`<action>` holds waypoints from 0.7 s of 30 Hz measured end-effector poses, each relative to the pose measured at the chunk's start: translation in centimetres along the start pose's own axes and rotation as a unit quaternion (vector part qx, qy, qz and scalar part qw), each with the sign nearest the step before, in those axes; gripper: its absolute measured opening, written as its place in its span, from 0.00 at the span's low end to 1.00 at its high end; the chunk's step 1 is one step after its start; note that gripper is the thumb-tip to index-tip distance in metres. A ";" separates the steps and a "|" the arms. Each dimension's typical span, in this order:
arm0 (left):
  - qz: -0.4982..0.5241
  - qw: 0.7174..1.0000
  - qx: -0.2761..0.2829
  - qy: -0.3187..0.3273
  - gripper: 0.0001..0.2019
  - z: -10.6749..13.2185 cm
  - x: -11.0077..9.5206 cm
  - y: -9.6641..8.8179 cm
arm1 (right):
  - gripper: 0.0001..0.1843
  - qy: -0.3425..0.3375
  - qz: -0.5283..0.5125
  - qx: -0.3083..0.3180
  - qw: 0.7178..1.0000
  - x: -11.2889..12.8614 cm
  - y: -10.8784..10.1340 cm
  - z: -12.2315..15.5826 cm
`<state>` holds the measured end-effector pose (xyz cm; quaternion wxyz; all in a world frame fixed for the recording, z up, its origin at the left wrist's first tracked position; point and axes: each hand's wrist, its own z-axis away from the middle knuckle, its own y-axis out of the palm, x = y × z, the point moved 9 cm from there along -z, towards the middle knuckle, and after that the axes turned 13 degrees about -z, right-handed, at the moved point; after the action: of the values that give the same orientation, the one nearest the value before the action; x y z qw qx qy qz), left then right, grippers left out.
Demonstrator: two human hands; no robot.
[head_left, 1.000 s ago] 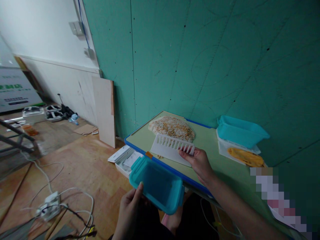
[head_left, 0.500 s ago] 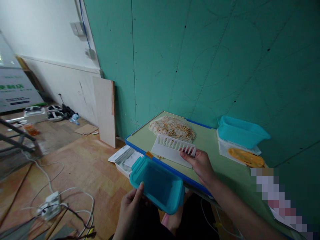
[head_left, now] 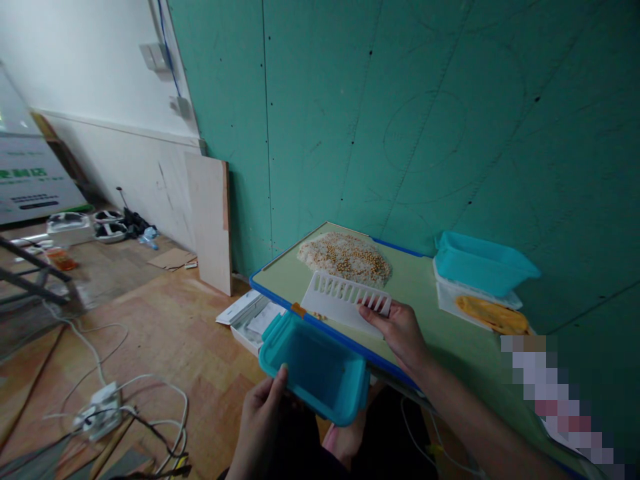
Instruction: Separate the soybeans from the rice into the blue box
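1 slotted pc. (head_left: 340, 316) (R hand (head_left: 401, 332))

Pale board (head_left: 213, 227) upright beside green wall (head_left: 400, 133); white power strip (head_left: 103, 412), tangled cables (head_left: 186, 403) on brown floor (head_left: 195, 340); cardboard (head_left: 170, 259) near board

Standing here, that pale green table (head_left: 417, 283)'s got a messy bean-and-grain pile (head_left: 345, 258), some stray beans (head_left: 319, 315), plus a flat white thing (head_left: 447, 297).

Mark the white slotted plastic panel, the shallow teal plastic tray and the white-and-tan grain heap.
White slotted plastic panel (head_left: 341, 310), head view: solid part below the slots.
Shallow teal plastic tray (head_left: 314, 365), head view: bare inner floor.
White-and-tan grain heap (head_left: 346, 258), head view: its middle.
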<state>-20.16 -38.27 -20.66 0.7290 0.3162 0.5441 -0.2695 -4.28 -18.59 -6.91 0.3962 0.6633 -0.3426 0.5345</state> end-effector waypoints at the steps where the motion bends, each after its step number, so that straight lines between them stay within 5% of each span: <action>1: 0.006 1.000 0.006 0.001 0.23 -0.1 0.1 0.1 | 0.18 0.000 0.001 0.002 1.000 0.0 0.0 0.0; 8: 0.015 1.000 0.014 0.009 0.23 -0.6 1.3 0.0 | 0.17 -0.014 0.028 0.006 0.999 0.6 0.3 0.6; 21: -0.059 0.997 0.026 0.052 0.27 -0.3 0.3 -0.1 | 0.12 -0.054 0.062 -0.002 0.997 1.4 0.5 2.7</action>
<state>-20.38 -38.09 -21.01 0.6738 0.3159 0.5920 -0.3093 -3.29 -21.23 -5.77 0.3448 0.6679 -0.4046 0.5210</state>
